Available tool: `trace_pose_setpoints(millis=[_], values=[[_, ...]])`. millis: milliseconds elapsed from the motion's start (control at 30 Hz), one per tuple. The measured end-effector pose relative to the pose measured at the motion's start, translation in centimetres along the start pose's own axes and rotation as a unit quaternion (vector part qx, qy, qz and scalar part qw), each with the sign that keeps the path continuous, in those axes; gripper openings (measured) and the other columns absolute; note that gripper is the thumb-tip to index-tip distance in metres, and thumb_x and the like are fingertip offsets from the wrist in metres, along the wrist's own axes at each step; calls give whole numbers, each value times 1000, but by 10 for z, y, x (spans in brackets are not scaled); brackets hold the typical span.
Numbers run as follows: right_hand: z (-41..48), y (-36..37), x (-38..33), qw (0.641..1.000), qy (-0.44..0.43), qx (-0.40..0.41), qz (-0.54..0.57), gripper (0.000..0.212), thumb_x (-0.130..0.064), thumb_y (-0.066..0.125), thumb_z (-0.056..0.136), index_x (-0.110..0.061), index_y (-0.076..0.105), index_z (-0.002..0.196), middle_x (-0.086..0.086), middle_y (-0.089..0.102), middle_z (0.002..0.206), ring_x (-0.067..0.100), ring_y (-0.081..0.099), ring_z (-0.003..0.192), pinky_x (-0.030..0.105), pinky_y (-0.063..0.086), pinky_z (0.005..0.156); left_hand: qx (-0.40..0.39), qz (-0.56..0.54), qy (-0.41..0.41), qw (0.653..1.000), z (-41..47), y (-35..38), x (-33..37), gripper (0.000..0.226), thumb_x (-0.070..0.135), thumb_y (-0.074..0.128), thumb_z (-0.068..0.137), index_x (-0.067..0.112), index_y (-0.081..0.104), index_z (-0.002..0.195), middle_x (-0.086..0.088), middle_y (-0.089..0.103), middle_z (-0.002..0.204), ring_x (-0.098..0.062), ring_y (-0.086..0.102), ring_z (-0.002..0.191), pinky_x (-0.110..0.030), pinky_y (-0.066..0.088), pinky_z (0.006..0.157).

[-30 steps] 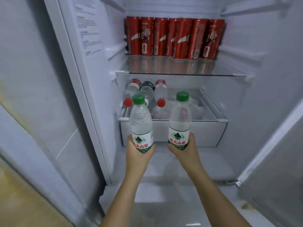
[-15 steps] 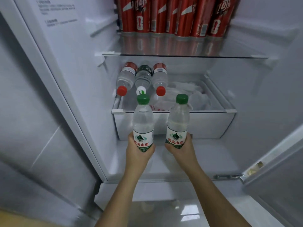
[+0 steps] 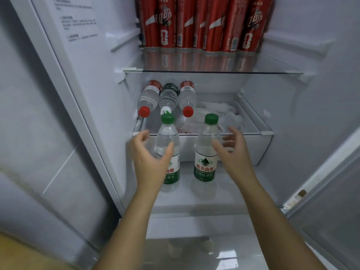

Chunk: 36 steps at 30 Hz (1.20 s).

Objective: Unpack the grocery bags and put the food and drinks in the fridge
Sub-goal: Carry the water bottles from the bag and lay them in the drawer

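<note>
plastic, white and smooth, forms the bottom shelf (image 3: 229, 193) of the open fridge (image 3: 109, 98). on it stand two green-capped water bottles, upright and near each other but apart: the left bottle (image 3: 168, 133) and the right bottle (image 3: 206, 152), both just in front of a white drawer (image 3: 243, 149). in the drawer three bottles (image 3: 168, 96) lie side by side with their caps toward us, beside a crumpled white bag (image 3: 218, 114). above it a glass shelf (image 3: 214, 71) carries a row of red cans (image 3: 196, 26). a pale tiled wall (image 3: 39, 133) runs along the left, and the fridge door (image 3: 331, 201) stands open on the right.

half a second ago we gripped each bottle round its label and held both over the shelf. now both bottles rest on it and we have let go. our left hand (image 3: 148, 158) is spread wide and holds nothing; its thumb crosses in front of the left bottle, and we cannot tell whether it touches. our right hand (image 3: 233, 152) is open just as wide, just right of the right bottle and clear of it.
</note>
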State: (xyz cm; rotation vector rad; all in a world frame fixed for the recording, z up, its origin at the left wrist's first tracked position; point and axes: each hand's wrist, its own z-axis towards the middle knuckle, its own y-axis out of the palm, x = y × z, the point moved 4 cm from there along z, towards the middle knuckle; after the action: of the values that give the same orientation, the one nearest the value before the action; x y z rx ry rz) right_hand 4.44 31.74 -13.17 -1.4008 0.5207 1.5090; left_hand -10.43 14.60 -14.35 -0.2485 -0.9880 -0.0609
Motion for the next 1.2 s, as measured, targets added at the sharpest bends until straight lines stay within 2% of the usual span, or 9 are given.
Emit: trace_pose_setpoints(millis=[133,200,267,367,567,700,833,1067,1200], values=[[34,9,-39,984,-80,-20,-156,52,-52,59,88,-24,49,131,-8,54,107,8,54,89,26,49,75,-46,-17,32,998,49,19,31,50,27,74,81,21,47,122,9,52,113,-5,52,104,-15,41,91],[46,18,-44,967,-86,-34,-237,40,-56,57,87,-24,58,111,-8,60,96,10,58,83,30,50,69,-95,-11,19,995,60,33,35,34,22,71,84,23,51,111,14,56,99,3,56,90,-13,46,80],[50,22,-45,956,-78,-46,-280,30,-53,57,87,-23,59,84,-6,61,76,14,59,73,27,43,58,-120,-3,4,993,62,42,31,20,17,66,87,22,53,101,16,57,86,9,55,76,-17,47,70],[50,15,-48,955,-76,-38,-285,31,-46,61,85,-19,55,71,-3,56,64,15,55,64,27,37,53,-114,-2,-5,993,61,44,27,15,16,62,89,23,52,98,14,56,77,7,53,68,-18,42,63],[32,-17,-71,969,-121,16,-214,32,-33,72,81,-6,58,71,3,54,62,18,51,60,32,40,55,-116,-5,-11,993,62,43,20,14,20,62,91,21,51,99,12,56,78,2,52,69,-18,39,59],[23,-53,-120,969,-175,113,-136,33,-30,72,81,-14,50,62,-6,41,54,3,40,49,14,31,48,-110,1,-14,994,63,45,20,14,21,62,90,17,53,101,12,56,78,-4,53,71,-26,41,62],[19,-70,-146,949,-258,179,-34,29,-28,73,83,-5,57,72,-5,47,60,3,40,56,16,34,54,-112,-6,-15,994,61,43,21,14,20,61,91,17,53,102,11,56,80,-7,54,72,-27,41,65],[11,-43,-99,926,-304,224,-20,21,-19,77,82,-6,60,77,7,58,68,15,49,63,12,38,60,-120,-7,-12,993,60,41,25,15,21,61,92,21,50,102,14,55,80,0,52,73,-25,42,63],[9,-31,-68,919,-312,240,-37,17,-19,77,82,-9,65,88,0,61,76,7,51,69,7,40,67,-122,-11,-13,992,59,40,26,15,19,61,92,21,50,101,13,55,79,-1,53,72,-28,45,64]])
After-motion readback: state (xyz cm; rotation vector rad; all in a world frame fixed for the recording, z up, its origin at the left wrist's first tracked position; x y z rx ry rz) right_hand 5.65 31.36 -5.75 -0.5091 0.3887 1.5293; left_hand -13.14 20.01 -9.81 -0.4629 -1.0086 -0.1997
